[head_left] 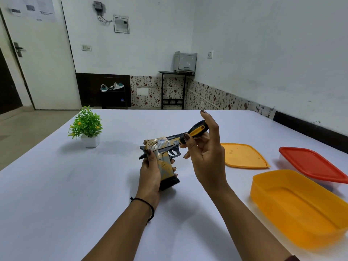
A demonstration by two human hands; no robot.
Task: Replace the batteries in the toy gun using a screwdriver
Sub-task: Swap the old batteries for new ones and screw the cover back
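So our left hand (150,176) is wrapped round the grip of the toy gun (163,153), fingers closed, thumb up along the back of it, holding it clear above the table with the barrel pointing away and a bit right. Our right hand (205,153) has the screwdriver (194,131) pinched by its black-and-yellow handle between thumb and the first fingers, the other fingers loosely fanned. The shaft slants down-left to the gun's side, just above the trigger. We can't make out the screw itself, too small.

Handling-wise, we'd guess the gun is hollow plastic: light, stiff, a bit slick on the printed panels, and the thin trigger guard looks like the part to keep fingers off. The grip is the sensible place to hold, since it's chunky and leaves the side free. A small screw could easily strip or drop, so steady pressure seems wise.

Off to the right on the white table (66,185) there's an orange lid (244,157), an open orange box (301,208) and a box with a red lid (312,164). No spare batteries visible. A little potted plant (86,127) sits far left. Beyond that: plain white walls, a door on the left, a printer (185,62) on a stand in the corner.
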